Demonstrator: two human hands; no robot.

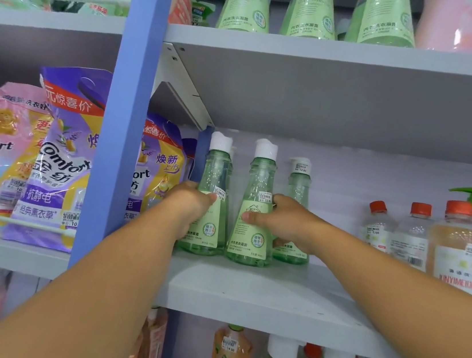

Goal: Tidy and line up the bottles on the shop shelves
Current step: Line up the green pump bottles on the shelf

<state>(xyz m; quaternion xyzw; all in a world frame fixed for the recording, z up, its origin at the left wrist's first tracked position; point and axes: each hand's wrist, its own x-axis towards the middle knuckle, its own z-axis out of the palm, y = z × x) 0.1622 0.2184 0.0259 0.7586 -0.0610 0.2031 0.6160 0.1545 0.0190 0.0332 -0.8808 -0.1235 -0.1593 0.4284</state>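
Both hands grip green bottles: left hand [191, 203] the left bottle [214, 176], right hand [286, 223] the middle bottle [259, 188].

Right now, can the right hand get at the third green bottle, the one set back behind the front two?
Probably yes. The right hand grips the middle green bottle, and the third green bottle stands just behind its fingers with nothing between; it must let go first.
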